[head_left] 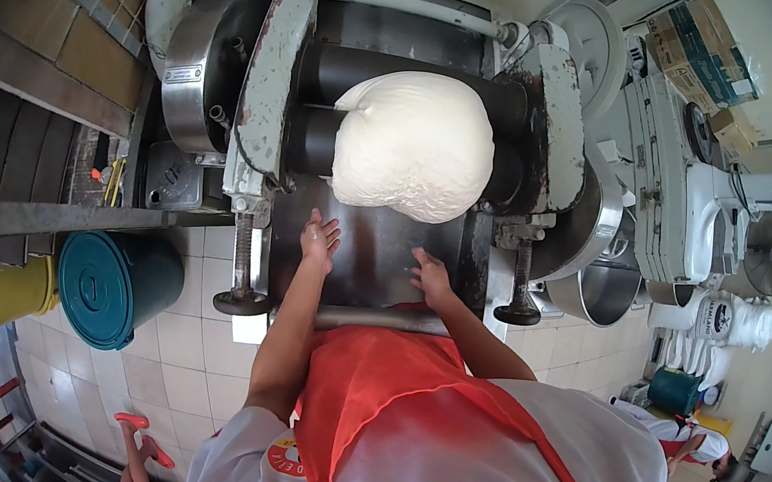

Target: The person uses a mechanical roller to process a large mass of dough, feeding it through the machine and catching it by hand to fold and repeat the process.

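Observation:
A large lump of pale dough (pixel 410 148) rests on the dark rollers (pixel 313 129) of a worn, pale-painted roller machine (pixel 551 84). Below the dough, my left hand (pixel 320 242) hovers over the machine's dark metal tray (pixel 370 269), palm turned partly up, fingers apart and empty. My right hand (pixel 429 269) is over the tray's lower right part, also open and empty, fingers a little curled. Neither hand touches the dough.
A teal lidded bin (pixel 116 289) and yellow bin (pixel 3 307) stand left. Steel bowls (pixel 597 298), a white mixer (pixel 757 223) and cardboard boxes (pixel 695 56) crowd the right. A person's legs (pixel 136 460) show lower left, another person (pixel 686 446) lower right.

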Tool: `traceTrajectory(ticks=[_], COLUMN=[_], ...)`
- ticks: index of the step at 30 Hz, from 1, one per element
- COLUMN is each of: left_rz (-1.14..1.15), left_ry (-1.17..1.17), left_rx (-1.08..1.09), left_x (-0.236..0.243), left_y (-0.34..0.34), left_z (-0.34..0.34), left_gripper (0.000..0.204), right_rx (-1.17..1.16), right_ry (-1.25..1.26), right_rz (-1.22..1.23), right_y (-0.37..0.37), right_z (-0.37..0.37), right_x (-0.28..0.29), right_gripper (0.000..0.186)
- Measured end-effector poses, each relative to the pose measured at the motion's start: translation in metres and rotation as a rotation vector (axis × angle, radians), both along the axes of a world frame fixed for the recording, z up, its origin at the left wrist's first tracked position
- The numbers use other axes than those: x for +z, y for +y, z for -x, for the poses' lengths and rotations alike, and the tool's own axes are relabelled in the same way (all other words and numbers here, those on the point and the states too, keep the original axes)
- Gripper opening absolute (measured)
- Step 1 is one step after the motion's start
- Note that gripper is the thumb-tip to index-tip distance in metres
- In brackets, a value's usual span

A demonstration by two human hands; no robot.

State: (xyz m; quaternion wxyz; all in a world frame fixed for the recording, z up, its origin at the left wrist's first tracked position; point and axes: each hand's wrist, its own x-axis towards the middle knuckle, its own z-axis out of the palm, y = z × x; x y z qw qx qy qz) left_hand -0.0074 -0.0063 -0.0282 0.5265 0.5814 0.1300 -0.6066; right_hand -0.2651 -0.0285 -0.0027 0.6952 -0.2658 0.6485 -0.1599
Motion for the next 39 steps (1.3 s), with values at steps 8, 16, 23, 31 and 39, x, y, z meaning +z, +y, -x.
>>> traceTrajectory(ticks=[8, 16, 23, 31, 39], left_rz=[0.036, 0.419, 0.456, 0.585, 0.960], left_ry=[-0.350, -0.339, -0.139, -0.156, 0.033], left_rx=[-0.474, -0.916, -0.527, -0.357, -0.099], left_x=[-0.069, -0.052, -0.039, 0.096, 0.182], left_y=[-0.087, -0.123, -0.072, -0.053, -0.025], left_z=[-0.022, -0.020, 0.012, 0.019, 0.026], left_gripper=[0.075, 0.061, 0.047, 0.055, 0.054], right_rx=[-0.159, 0.107, -0.043, -0.193, -0.223], right_ry=[-0.050, -0.578, -0.451, -0.294, -0.515], right_rz=[0.129, 0.248, 0.276, 0.480, 0.783], right_y=[-0.098, -0.146, -0.107, -0.098, -0.077], right_z=[-0.054, -0.040, -0.060, -0.070, -0.046], right_x=[-0.032, -0.055, 0.000, 0.094, 0.174], right_gripper=[0.077, 0.068, 0.054, 0.046, 0.034])
